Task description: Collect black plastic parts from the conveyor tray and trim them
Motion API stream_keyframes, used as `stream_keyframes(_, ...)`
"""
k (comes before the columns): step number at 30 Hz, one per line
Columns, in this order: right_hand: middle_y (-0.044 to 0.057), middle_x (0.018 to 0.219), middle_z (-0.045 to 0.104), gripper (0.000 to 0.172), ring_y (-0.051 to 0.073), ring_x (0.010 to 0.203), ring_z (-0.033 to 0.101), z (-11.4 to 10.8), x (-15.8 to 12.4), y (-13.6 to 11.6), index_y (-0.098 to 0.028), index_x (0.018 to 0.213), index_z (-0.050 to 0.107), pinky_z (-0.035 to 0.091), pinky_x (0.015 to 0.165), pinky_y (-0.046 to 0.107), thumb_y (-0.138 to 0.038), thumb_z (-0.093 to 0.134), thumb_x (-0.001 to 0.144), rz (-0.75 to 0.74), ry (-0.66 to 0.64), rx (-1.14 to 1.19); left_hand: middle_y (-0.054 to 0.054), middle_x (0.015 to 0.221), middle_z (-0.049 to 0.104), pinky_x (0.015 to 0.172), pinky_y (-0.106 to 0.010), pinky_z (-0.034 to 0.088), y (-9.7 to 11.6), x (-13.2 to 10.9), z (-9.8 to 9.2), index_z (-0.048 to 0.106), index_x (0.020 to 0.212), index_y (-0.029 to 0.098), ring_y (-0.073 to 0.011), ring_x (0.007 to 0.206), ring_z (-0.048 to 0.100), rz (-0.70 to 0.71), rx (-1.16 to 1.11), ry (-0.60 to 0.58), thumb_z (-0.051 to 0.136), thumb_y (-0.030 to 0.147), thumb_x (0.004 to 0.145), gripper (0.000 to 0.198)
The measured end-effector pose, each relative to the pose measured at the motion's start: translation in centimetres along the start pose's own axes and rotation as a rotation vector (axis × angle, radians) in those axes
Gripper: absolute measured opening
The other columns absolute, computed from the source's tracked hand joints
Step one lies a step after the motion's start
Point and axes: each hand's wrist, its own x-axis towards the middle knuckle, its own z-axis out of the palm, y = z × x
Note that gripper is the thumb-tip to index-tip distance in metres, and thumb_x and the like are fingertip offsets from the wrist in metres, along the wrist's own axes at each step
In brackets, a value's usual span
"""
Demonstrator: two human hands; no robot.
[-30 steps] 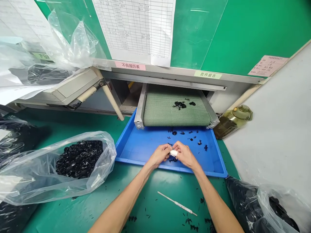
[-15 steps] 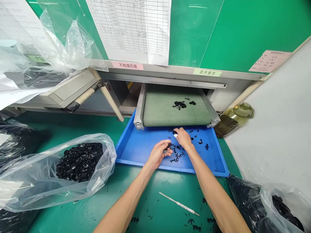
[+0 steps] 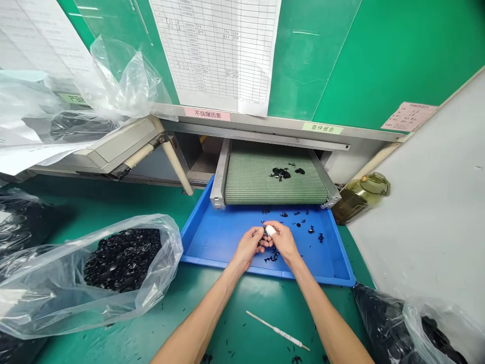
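Note:
My left hand (image 3: 250,245) is closed around small black plastic parts (image 3: 264,237), held low over the blue tray (image 3: 223,237). Meeting it from the right, my right hand (image 3: 282,238) has its fingers curled at the same parts, with a white cover on one fingertip. What the right fingers pinch is mostly hidden. Beneath the hands, a few black branched pieces (image 3: 272,257) lie on the tray floor, and more small black pieces (image 3: 311,229) are scattered to the right.
Over the tray's back edge juts a green conveyor belt (image 3: 257,187) carrying black parts (image 3: 280,174). At left lies an open clear bag (image 3: 166,253) of black parts; another bag (image 3: 413,323) is at lower right. A white pen-like stick (image 3: 278,331) lies in front. A bottle (image 3: 359,197) stands right.
My right hand has drawn back from the tray's rear toward my left hand, and the two now meet. The left hand stays closed on black parts. The view has shifted slightly.

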Motion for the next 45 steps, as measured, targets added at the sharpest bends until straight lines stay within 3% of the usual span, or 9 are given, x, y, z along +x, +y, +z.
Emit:
stream_keyframes(3, 0.000, 0.076, 0.064, 0.033, 0.010, 0.053, 0.056, 0.2, -1.5, -0.1, -0.018, 0.104, 0.061, 0.045, 0.050, 0.021, -0.016, 0.042, 0.078, -0.042, -0.028, 0.054, 0.004, 0.056, 0.056, 0.040, -0.015, 0.032, -0.3, 0.0, -0.1, 0.056, 0.076, 0.017, -0.0060, 0.046, 0.048, 0.033, 0.090, -0.017, 0.068, 0.042, 0.075, 0.028)
stream_keyframes(8, -0.005, 0.064, 0.056, 0.016, 0.008, 0.048, 0.049, -2.8, -2.1, -0.1, -0.018, 0.081, 0.058, 0.037, 0.043, 0.018, -0.015, 0.055, 0.066, -0.100, -0.181, 0.057, 0.008, 0.044, 0.046, 0.035, -0.017, 0.021, -0.3, -0.5, -0.1, 0.053, 0.068, 0.018, -0.0045, 0.035, 0.034, -0.003, 0.248, -0.134, 0.069, 0.046, 0.071, 0.033)
stream_keyframes(14, -0.004, 0.069, 0.058, 0.013, 0.010, 0.060, 0.051, -3.4, -3.5, -0.5, -0.020, 0.091, 0.054, 0.039, 0.055, 0.019, -0.020, 0.050, 0.078, -0.176, -0.155, 0.043, 0.006, 0.049, 0.049, 0.033, -0.017, 0.017, 0.6, -1.5, 0.4, 0.051, 0.065, 0.018, -0.0041, 0.033, 0.033, -0.015, 0.279, -0.256, 0.067, 0.060, 0.071, 0.045)
stream_keyframes(19, -0.003, 0.071, 0.061, 0.017, 0.012, 0.063, 0.053, -1.1, -2.9, -0.9, -0.021, 0.097, 0.053, 0.040, 0.060, 0.021, -0.022, 0.038, 0.089, -0.150, -0.029, -0.034, 0.003, 0.050, 0.053, 0.042, -0.020, 0.037, 0.4, -1.7, 0.1, 0.051, 0.067, 0.018, -0.0095, 0.042, 0.050, 0.038, 0.236, -0.224, 0.066, 0.061, 0.072, 0.046)
stream_keyframes(23, -0.002, 0.090, 0.067, 0.034, 0.014, 0.080, 0.058, -0.8, -2.1, -0.6, -0.025, 0.110, 0.056, 0.042, 0.075, 0.023, -0.010, 0.039, 0.084, -0.123, 0.011, -0.187, 0.002, 0.053, 0.057, 0.041, -0.017, 0.033, 0.3, -1.4, -0.1, 0.051, 0.067, 0.016, -0.0060, 0.040, 0.045, 0.031, 0.179, -0.183, 0.070, 0.052, 0.074, 0.041)
stream_keyframes(29, 0.001, 0.090, 0.067, 0.024, 0.018, 0.085, 0.059, -5.9, -2.4, -1.0, -0.024, 0.092, 0.065, 0.041, 0.077, 0.025, -0.009, 0.052, 0.078, -0.176, -0.038, -0.435, 0.005, 0.057, 0.053, 0.039, -0.016, 0.033, 1.3, -1.6, 0.1, 0.060, 0.096, 0.016, -0.0089, 0.047, 0.053, 0.025, -0.011, -0.096, 0.073, 0.046, 0.074, 0.040)
stream_keyframes(34, 0.009, 0.118, 0.060, 0.041, 0.023, 0.110, 0.053, -12.8, 3.2, -4.0, -0.019, 0.118, 0.060, 0.037, 0.096, 0.032, -0.007, 0.038, 0.086, -0.214, 0.237, -0.527, 0.000, 0.071, 0.061, 0.041, -0.016, 0.043, 1.8, -1.5, -0.1, 0.062, 0.091, 0.015, -0.0101, 0.054, 0.061, 0.000, -0.147, -0.078, 0.073, 0.043, 0.075, 0.034)
stream_keyframes(38, 0.012, 0.125, 0.056, 0.051, 0.025, 0.111, 0.054, -16.1, 9.3, -5.0, -0.017, 0.127, 0.057, 0.039, 0.095, 0.034, -0.002, 0.041, 0.081, -0.152, 0.363, -0.566, -0.004, 0.084, 0.068, 0.048, -0.013, 0.049, 1.9, -1.4, -0.5, 0.061, 0.084, 0.015, -0.0101, 0.066, 0.067, -0.013, -0.231, -0.034, 0.072, 0.032, 0.079, 0.021)
stream_keyframes(45, 0.007, 0.102, 0.066, 0.017, 0.019, 0.091, 0.060, -17.8, 13.6, -4.8, -0.015, 0.095, 0.068, 0.046, 0.084, 0.035, -0.016, 0.059, 0.081, -0.101, 0.338, -0.564, -0.008, 0.096, 0.071, 0.057, -0.017, 0.055, 1.6, -1.7, -1.1, 0.065, 0.092, 0.015, -0.0151, 0.079, 0.071, -0.012, -0.280, -0.019, 0.074, 0.019, 0.076, 0.019)
